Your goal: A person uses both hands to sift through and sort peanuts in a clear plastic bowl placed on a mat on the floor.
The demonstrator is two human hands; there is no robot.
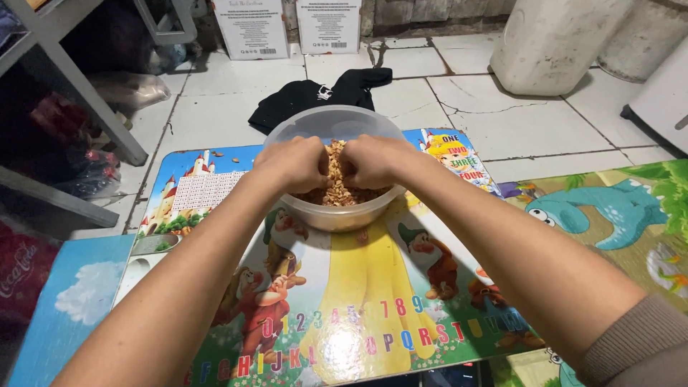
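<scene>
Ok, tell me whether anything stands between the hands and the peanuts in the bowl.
Nothing visible does. The left hand and right hand are already inside the clear plastic bowl, pressed into the peanuts. The bowl has no lid on it.

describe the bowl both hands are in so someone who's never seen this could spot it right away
Find the low children's table with the cartoon picture top, standing on white floor tiles. At its far edge sits a round, translucent plastic bowl of peanuts, with the left hand and right hand plunged in. It is the table's only container; black clothing lies behind it.
</scene>
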